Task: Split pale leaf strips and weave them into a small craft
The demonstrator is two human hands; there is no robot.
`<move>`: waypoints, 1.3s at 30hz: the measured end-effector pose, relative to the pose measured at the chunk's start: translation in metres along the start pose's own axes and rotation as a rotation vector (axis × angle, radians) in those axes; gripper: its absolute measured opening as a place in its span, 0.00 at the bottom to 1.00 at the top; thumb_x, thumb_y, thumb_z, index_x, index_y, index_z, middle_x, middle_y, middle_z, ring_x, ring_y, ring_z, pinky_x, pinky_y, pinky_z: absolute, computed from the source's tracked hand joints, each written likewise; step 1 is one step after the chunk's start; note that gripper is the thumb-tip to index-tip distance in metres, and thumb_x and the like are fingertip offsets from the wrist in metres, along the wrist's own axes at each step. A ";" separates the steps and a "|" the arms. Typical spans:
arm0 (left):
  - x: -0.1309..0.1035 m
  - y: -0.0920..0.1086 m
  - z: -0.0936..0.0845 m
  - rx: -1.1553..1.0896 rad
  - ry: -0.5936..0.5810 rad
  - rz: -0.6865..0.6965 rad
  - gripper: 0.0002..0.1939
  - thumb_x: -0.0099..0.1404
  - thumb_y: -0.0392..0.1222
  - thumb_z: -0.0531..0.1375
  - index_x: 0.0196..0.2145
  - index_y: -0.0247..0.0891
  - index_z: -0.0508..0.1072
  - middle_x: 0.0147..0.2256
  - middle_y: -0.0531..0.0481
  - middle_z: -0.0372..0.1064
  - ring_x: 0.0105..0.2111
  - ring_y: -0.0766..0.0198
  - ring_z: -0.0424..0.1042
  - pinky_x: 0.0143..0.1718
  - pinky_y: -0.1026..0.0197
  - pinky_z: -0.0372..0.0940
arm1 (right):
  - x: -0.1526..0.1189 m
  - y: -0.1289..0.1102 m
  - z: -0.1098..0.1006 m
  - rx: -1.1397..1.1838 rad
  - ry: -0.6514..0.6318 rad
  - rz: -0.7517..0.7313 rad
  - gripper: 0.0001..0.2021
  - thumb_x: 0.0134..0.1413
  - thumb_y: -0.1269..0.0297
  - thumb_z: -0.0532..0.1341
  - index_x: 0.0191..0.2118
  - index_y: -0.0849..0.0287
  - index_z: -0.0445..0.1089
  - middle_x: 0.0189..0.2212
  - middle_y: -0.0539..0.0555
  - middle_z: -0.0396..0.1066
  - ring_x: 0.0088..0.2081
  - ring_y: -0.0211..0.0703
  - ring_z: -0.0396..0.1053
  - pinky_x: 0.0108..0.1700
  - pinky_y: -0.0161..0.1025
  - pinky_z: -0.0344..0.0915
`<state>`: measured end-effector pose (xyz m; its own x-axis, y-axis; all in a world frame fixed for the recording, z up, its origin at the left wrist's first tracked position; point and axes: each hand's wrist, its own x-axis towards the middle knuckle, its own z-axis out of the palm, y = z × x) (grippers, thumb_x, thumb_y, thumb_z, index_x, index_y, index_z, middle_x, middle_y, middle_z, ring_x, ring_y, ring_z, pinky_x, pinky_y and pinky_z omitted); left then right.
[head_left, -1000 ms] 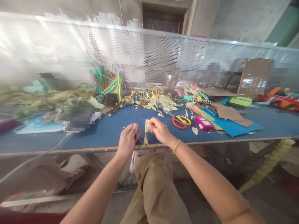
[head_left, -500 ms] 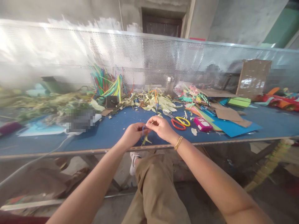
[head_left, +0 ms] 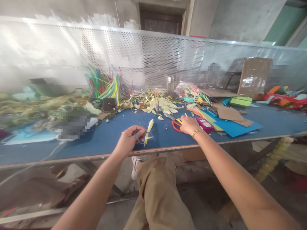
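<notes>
Near the table's front edge, my left hand (head_left: 132, 139) is closed in a pinch on a thin blue cord (head_left: 136, 136). The cord loops past the fingertips to a small pale yellow-green husk bundle (head_left: 149, 131), which stands out upright to the right of the thumb. My right hand (head_left: 189, 124) lies over the handles of a pair of scissors (head_left: 176, 125), its fingers closed at the yellow loop. The orange loop shows left of the fingers, and the blades point away toward the pile of pale husks (head_left: 160, 103). The hand hides part of the yellow loop.
A pink box (head_left: 205, 125) sits just right of my right hand, by blue paper (head_left: 237, 126) and cardboard pieces (head_left: 231, 113). Colourful pipe-like stems (head_left: 102, 83) and a metal-capped bottle (head_left: 170, 85) stand at the back. A white cable (head_left: 51, 154) hangs over the front edge.
My right hand has left the husk bundle and moved right onto the scissors. My left hand keeps the blue cord, and the bundle now shows upright. The view has shifted slightly.
</notes>
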<state>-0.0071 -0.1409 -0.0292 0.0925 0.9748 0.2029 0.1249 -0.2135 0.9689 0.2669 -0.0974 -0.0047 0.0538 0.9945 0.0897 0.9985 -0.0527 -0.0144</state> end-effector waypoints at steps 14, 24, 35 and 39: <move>0.000 -0.004 0.004 -0.217 0.141 0.015 0.15 0.53 0.51 0.64 0.28 0.36 0.70 0.26 0.50 0.67 0.24 0.68 0.64 0.26 0.67 0.60 | -0.010 0.021 -0.020 1.365 -0.484 0.046 0.14 0.45 0.67 0.64 0.40 0.60 0.66 0.25 0.50 0.69 0.23 0.34 0.65 0.24 0.31 0.62; 0.002 -0.003 0.023 -0.674 0.366 0.028 0.11 0.58 0.47 0.57 0.28 0.40 0.60 0.24 0.54 0.60 0.21 0.71 0.60 0.24 0.66 0.59 | -0.033 -0.066 -0.004 1.857 -0.576 -0.140 0.18 0.45 0.68 0.67 0.40 0.56 0.60 0.34 0.53 0.73 0.33 0.44 0.75 0.33 0.42 0.72; -0.008 0.002 0.029 -0.776 0.308 0.250 0.10 0.63 0.46 0.56 0.28 0.40 0.60 0.24 0.54 0.59 0.23 0.69 0.59 0.27 0.66 0.58 | -0.043 -0.129 0.005 1.730 -0.409 -0.099 0.24 0.31 0.63 0.72 0.34 0.57 0.60 0.21 0.44 0.65 0.24 0.38 0.70 0.23 0.32 0.63; -0.016 -0.005 0.018 -0.732 0.183 0.246 0.12 0.63 0.47 0.58 0.28 0.38 0.64 0.26 0.51 0.63 0.26 0.69 0.62 0.30 0.66 0.60 | -0.041 -0.129 0.002 1.752 -0.347 -0.054 0.32 0.27 0.66 0.73 0.41 0.56 0.57 0.22 0.43 0.66 0.22 0.38 0.69 0.24 0.34 0.65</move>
<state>0.0085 -0.1570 -0.0399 -0.1383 0.9139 0.3816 -0.5654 -0.3892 0.7272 0.1356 -0.1308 -0.0086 -0.2105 0.9755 -0.0642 -0.1886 -0.1049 -0.9764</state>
